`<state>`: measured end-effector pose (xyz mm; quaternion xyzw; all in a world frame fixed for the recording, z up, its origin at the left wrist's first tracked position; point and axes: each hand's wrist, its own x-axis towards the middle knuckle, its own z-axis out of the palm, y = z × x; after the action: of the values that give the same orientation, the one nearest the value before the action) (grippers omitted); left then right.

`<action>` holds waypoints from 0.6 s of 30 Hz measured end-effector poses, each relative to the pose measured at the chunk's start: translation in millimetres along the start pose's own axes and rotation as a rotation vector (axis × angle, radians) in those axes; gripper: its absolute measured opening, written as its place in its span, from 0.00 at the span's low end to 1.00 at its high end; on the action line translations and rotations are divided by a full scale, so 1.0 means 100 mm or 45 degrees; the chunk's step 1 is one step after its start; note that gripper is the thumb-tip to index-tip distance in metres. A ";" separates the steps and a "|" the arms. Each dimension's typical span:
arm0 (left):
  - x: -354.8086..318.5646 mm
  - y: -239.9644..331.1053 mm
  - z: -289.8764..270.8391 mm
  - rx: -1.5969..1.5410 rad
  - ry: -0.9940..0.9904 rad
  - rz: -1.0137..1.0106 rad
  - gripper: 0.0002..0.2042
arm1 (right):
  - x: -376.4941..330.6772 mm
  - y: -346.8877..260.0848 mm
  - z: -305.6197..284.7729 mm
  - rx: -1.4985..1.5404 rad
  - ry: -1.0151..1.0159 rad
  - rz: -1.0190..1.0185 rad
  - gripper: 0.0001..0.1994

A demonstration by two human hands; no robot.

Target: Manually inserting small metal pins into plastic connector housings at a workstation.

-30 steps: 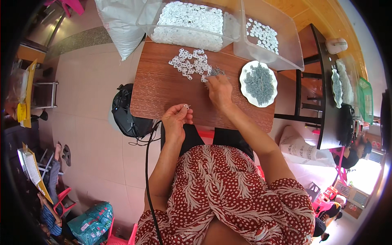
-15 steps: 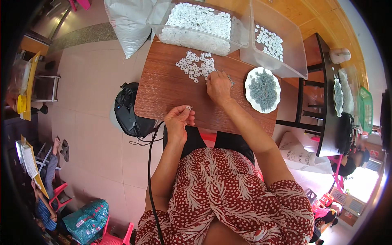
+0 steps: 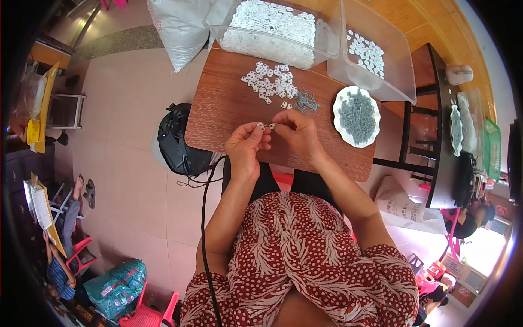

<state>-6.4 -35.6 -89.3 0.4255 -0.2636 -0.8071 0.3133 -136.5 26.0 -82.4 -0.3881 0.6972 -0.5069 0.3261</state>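
Over the near part of the brown wooden table (image 3: 212, 117), my two hands meet almost fingertip to fingertip. My left hand (image 3: 243, 148) pinches a small white two-holed plastic piece (image 3: 261, 126). In my right hand (image 3: 300, 136), thumb and forefinger grip another white plastic piece (image 3: 272, 126) close beside it. Whether the two pieces touch is too small to tell. Beyond my hands lies a loose pile of white pieces (image 3: 267, 84), with a small heap of grey pins (image 3: 306, 102) to its right. A scalloped white plate (image 3: 337, 124) at the right holds many more grey pins.
A clear bin (image 3: 328, 38) full of white pieces stands at the table's far edge, beside a second bin (image 3: 395, 62) with fewer. A black backpack (image 3: 177, 141) rests left of the table, near a hanging black cable (image 3: 203, 234). Farther right is a dark table (image 3: 444, 141).
My right hand has come back from the pin heap toward my left hand and now shows a white piece in its fingers. The heap is uncovered. The whole view has shifted slightly.
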 end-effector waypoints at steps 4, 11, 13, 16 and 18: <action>-0.08 0.01 0.02 -0.019 -0.033 0.056 0.06 | -0.07 -0.03 0.01 -0.033 0.026 -0.102 0.06; -0.18 0.05 0.03 -0.075 -0.063 0.071 0.06 | -0.20 -0.15 0.05 -0.150 0.095 -0.311 0.07; -0.19 0.05 0.01 -0.147 -0.092 0.055 0.06 | -0.23 -0.17 0.05 -0.274 0.090 -0.477 0.06; -0.23 0.06 0.02 -0.149 -0.102 0.056 0.06 | -0.28 -0.15 0.09 -0.190 0.123 -0.413 0.06; -0.26 0.07 0.02 -0.128 -0.090 0.051 0.06 | -0.31 -0.16 0.12 0.113 0.136 -0.111 0.06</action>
<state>5.1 -20.7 -69.4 0.3751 -0.2419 -0.8273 0.3410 -108.4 44.6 -68.7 -0.3759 0.6728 -0.5709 0.2830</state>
